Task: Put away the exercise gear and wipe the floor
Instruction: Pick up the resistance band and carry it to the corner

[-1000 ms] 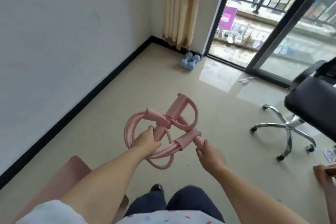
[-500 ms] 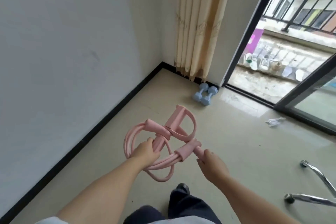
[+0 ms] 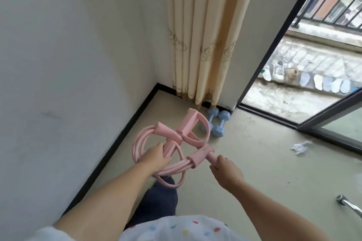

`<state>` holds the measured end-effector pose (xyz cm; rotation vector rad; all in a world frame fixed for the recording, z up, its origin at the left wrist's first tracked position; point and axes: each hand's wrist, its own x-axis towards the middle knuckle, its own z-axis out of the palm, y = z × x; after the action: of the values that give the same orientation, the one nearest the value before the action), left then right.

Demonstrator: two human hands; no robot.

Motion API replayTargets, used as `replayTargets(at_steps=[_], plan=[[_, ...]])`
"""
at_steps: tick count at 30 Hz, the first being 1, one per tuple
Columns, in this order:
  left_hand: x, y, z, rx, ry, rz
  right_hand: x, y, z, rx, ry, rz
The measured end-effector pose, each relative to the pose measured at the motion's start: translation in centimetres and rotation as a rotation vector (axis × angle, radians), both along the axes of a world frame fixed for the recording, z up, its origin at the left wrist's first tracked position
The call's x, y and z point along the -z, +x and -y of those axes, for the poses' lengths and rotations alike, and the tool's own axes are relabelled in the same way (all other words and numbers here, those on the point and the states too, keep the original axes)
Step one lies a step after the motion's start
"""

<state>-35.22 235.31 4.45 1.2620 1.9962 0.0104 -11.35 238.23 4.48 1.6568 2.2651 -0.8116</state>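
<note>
Room corner, beige floor [image 3: 254,162] | our left hand [image 3: 154,155] and right hand [image 3: 225,170] grip the pink pedal puller [image 3: 176,143] | blue dumbbells [image 3: 215,121] lie ahead by the curtain [image 3: 201,35], beyond the puller's far end.

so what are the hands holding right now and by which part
Both hold the pink resistance band: the left hand grips the bundled tubes near the middle, and the right hand holds one foam handle end.

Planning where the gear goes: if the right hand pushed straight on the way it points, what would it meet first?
Probably the blue dumbbells by the curtain; the right hand grips the pink resistance band. Depth is unclear.
</note>
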Motion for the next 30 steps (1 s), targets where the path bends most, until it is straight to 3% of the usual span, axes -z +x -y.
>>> replayTargets(at_steps=[7, 14, 17, 23, 30], plan=[[0.7, -6.4, -15.5, 0.133, -0.121, -0.038, -0.1, -6.5, -12.1, 0.172, -0.089, -0.042], [10.0, -6.3, -27.9, 0.152, -0.224, -0.027, 6.7, -7.3, -25.2, 0.238, -0.162, 0.023], [16.9, -7.0, -32.7, 0.125, -0.256, -0.029, 13.9, -8.2, -29.5, 0.353, -0.204, 0.016], [36.5, -9.3, -40.7, 0.141, -0.296, -0.116, 34.3, -11.8, -34.8, 0.564, -0.325, -0.015], [57.4, -10.5, -47.0, 0.273, -0.241, -0.128, 55.0, -14.6, -37.4, 0.824, -0.357, -0.089]])
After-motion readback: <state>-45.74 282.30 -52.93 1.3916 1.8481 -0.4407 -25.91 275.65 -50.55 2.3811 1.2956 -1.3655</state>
